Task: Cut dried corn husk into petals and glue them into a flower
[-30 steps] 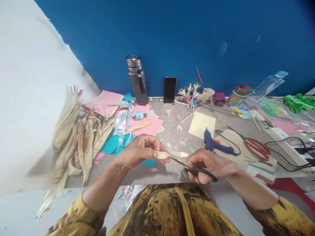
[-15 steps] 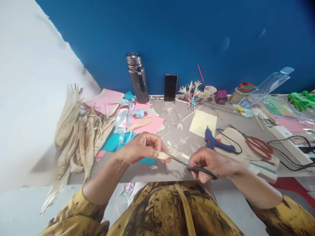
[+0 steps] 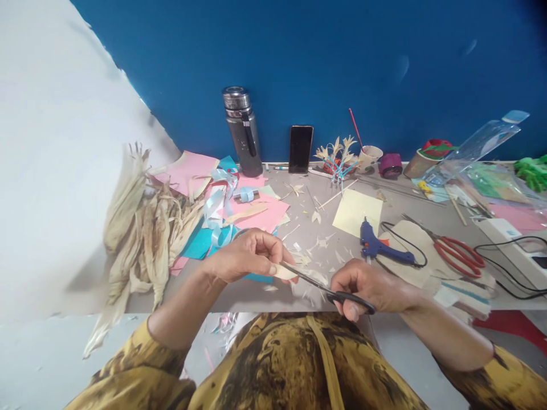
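Clasping slanted scissors (image 3: 352, 298), right grip (image 3: 362, 283) points them leftward; left grip (image 3: 245, 256) pinches pale strip (image 3: 282, 273).

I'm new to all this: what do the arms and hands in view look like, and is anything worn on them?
The left hand and right hand are bare human hands, with no gloves, rings or cables to be seen. Loose-looking yellow sleeves with dark brown, blotchy patterning cover the upper part of each arm; the forearms are uncovered.
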Motion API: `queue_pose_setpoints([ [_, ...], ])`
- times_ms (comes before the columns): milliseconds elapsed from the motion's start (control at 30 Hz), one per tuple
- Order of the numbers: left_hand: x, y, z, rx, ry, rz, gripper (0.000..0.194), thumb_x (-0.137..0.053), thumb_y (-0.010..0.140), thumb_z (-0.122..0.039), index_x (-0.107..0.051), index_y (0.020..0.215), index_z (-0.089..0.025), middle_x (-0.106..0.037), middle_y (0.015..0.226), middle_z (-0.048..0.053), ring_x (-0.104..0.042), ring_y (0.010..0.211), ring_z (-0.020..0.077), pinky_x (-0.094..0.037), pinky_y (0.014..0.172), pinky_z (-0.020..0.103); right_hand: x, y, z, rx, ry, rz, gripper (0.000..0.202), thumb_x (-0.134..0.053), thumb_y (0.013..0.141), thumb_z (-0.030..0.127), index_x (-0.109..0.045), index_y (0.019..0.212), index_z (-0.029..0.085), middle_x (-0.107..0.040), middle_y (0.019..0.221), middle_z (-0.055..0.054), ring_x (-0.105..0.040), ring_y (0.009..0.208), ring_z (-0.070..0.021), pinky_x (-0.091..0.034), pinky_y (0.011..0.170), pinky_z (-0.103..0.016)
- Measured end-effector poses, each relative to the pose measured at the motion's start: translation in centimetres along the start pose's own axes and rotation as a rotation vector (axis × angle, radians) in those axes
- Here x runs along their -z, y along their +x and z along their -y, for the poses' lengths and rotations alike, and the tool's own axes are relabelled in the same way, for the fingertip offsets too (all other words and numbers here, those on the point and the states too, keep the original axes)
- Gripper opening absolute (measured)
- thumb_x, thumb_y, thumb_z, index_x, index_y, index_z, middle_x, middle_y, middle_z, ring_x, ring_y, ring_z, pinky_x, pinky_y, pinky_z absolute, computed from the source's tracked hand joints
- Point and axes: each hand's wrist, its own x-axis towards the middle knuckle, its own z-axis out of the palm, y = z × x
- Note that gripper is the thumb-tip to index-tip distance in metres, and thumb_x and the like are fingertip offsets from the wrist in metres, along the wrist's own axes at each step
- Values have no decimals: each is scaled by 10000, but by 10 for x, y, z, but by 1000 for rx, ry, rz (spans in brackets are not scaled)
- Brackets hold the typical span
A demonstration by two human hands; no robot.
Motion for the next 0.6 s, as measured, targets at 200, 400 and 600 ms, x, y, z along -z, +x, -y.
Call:
queue_pose_setpoints([
  [200,-14,6,24,-163,-298,-408,117,-797,633,-196,-689,637,-151,-668,633,34,-613,600,144,-462,609,264,-24,19,-19,277,215,-138,759,-734,622,772,-723,1014,122,-682,803,-70,-542,630,-148,-428,565,-255],
  [400,-40,25,48,-249,-517,-596,173,-802,663,-202,-633,647,-168,-557,586,-31,-502,582,92,-428,602,226,-41,53,-10,411,378,-732,369,-841,677,454,-654,834,178,-670,776,-35,-578,659,-155,-464,586,-254],
  [600,-51,34,58,-316,-442,-688,198,-802,697,-248,-629,640,-173,-558,608,-32,-495,612,97,-427,641,235,-43,68,11,503,435,-860,308,-826,666,302,-601,845,189,-699,770,-10,-601,643,-140,-478,590,-244],
])
